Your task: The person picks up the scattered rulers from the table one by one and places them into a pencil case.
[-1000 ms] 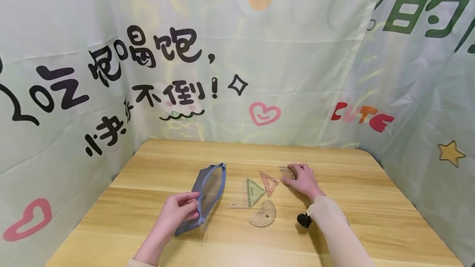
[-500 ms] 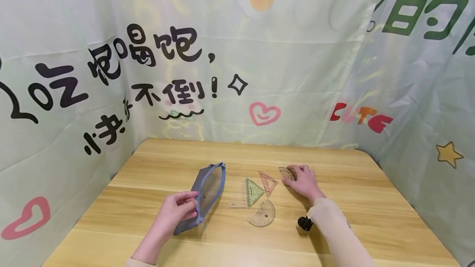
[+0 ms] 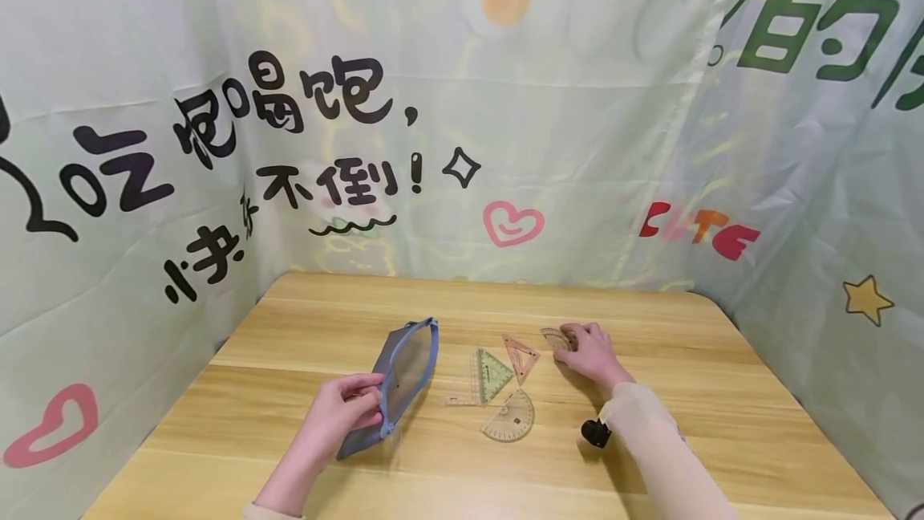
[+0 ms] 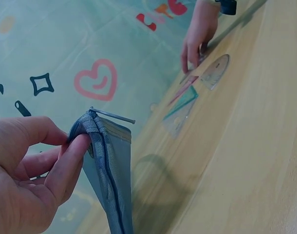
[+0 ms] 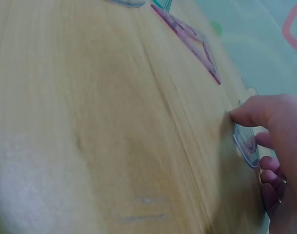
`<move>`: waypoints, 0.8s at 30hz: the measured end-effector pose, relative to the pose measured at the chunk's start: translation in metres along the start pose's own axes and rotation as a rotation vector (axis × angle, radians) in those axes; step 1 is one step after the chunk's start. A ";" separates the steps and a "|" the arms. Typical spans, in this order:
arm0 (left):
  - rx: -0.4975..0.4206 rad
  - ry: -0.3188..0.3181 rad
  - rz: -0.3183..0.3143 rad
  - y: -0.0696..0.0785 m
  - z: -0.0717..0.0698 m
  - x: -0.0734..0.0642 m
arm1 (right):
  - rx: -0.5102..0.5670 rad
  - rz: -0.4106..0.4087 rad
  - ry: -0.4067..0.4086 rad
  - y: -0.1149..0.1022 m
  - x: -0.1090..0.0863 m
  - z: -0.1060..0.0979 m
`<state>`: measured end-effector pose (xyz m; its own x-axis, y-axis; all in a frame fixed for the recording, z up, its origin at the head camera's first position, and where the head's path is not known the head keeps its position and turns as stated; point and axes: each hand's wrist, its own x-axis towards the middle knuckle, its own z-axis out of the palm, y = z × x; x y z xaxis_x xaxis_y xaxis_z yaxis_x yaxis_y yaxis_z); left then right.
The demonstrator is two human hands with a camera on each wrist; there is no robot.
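My left hand (image 3: 339, 412) pinches the rim of a blue zip pouch (image 3: 411, 367) between thumb and fingers. The pouch's mouth gapes toward the right, and its zip pull hangs from the rim in the left wrist view. At the back right, my right hand (image 3: 593, 353) has thumb and curled fingers about a small clear protractor (image 3: 554, 337) on the table; the hand covers part of it. Between the hands lie a pink set square (image 3: 520, 357), a green set square (image 3: 495, 375), a clear piece with ruled edges (image 3: 462, 401) and a larger clear protractor (image 3: 509, 417).
The wooden table (image 3: 650, 480) has rounded back corners. A printed cloth (image 3: 563, 143) hangs around its back and sides. A small black device (image 3: 595, 432) sits at the right wrist.
My right hand has shifted very slightly at the small protractor. The left hand and pouch hold almost the same place, and the other pieces lie still.
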<state>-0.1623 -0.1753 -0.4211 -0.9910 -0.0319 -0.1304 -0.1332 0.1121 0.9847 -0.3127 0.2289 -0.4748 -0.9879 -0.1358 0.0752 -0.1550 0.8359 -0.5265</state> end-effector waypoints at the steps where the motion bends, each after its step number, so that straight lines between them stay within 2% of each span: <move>1: 0.000 -0.001 0.001 0.000 0.000 0.000 | 0.005 0.002 -0.002 0.000 0.000 0.000; 24: 0.007 0.033 -0.021 0.000 0.001 0.003 | 0.065 0.018 -0.004 0.001 0.001 -0.003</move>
<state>-0.1650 -0.1747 -0.4216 -0.9868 -0.0670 -0.1473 -0.1544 0.1178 0.9810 -0.3144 0.2313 -0.4732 -0.9904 -0.1232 0.0620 -0.1362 0.8018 -0.5819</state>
